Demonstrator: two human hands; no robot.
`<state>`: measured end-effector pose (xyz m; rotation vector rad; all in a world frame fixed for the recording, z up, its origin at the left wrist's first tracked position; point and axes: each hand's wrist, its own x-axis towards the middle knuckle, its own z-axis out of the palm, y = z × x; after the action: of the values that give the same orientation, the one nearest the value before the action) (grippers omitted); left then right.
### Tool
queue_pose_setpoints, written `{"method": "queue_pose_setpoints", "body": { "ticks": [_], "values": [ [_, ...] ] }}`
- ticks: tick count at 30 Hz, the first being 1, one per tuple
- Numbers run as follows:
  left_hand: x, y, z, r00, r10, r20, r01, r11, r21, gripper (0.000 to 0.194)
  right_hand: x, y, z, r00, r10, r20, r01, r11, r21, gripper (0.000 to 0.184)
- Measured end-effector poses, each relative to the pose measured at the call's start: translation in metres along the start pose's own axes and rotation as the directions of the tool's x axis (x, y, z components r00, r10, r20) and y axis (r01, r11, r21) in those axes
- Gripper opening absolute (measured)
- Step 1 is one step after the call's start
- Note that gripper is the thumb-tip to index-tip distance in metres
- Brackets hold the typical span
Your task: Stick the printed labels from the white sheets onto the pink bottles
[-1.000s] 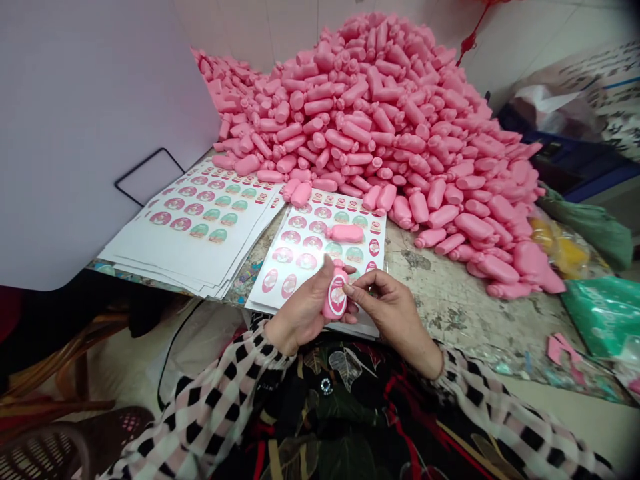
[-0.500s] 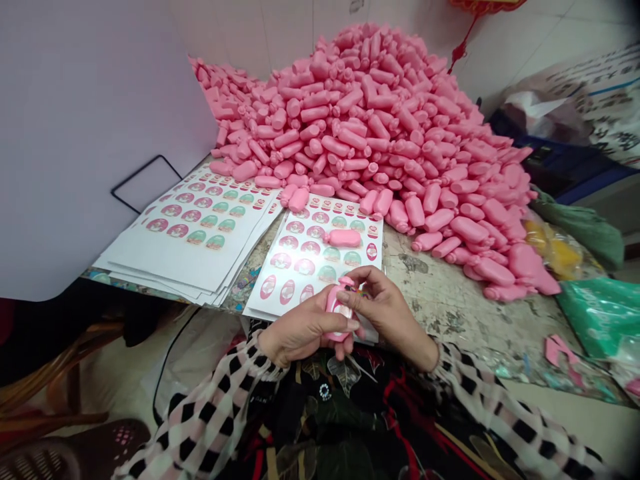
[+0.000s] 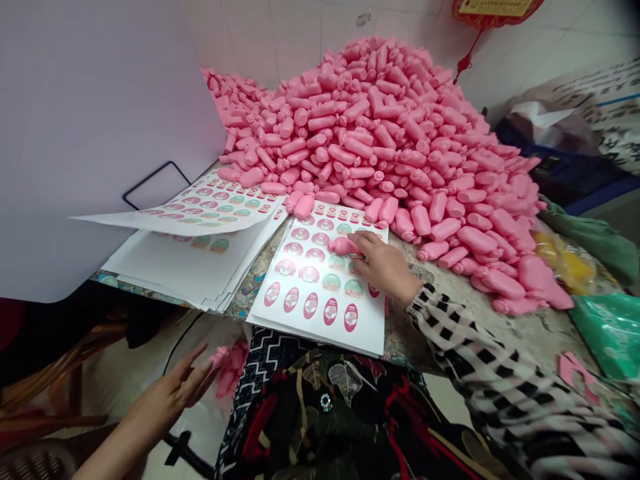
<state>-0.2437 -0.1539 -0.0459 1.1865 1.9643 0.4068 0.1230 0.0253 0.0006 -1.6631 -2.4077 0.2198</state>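
Note:
Below the table's front edge at the lower left, my left hand (image 3: pixel 183 385) is stretched out with its fingers apart. Its fingertips are beside several pink bottles (image 3: pixel 231 375) in what looks like a clear plastic bag (image 3: pixel 193 420). Over the sticker sheet (image 3: pixel 295 319) in front of me, my right hand (image 3: pixel 383 263) has its fingers closed round a small pink bottle (image 3: pixel 343 245) lying on its side. That hand covers the bottle's right part. Pink oval and green rounded stickers are on the sheet.
A large heap of pink bottles (image 3: pixel 360 133) fills the back of the table. Left of my sheet is a stack of sticker sheets (image 3: pixel 165 270), its top sheet (image 3: pixel 115 223) lifted at the front. A green packet (image 3: pixel 607 333) and a pink scrap (image 3: pixel 575 373) are at the right.
My left hand has moved down left, away from the labelled bottle both hands held. My right hand has reached forward to the bottle on the sheet. The left stack's top sheet has risen.

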Motion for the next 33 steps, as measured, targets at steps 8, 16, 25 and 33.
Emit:
{"method": "queue_pose_setpoints", "body": {
  "ticks": [8, 16, 25, 33],
  "values": [
    [-0.005, 0.082, 0.015, 0.948, 0.101, 0.303, 0.025, 0.923, -0.385, 0.052, -0.002, -0.005, 0.015, 0.999, 0.044, 0.002, -0.044, 0.992, 0.121, 0.039],
    [0.003, 0.178, 0.095, 0.828, 0.399, 0.394, 0.193, 0.456, -0.869, 0.041, -0.064, -0.046, 0.007, 0.99, -0.028, -0.135, 0.086, 0.889, 0.449, 0.037],
    [0.02, 0.207, 0.106, 0.864, 0.321, 0.388, 0.134, 0.595, -0.792, 0.035, -0.082, 0.002, -0.003, 0.982, 0.145, -0.117, -0.079, 0.893, 0.442, 0.028],
    [0.052, 0.245, 0.126, 0.792, 0.593, 0.142, -0.572, 0.803, -0.167, 0.012, -0.046, 0.062, 0.011, 0.936, 0.322, -0.141, -0.3, 0.941, 0.156, 0.02]
  ]
}}
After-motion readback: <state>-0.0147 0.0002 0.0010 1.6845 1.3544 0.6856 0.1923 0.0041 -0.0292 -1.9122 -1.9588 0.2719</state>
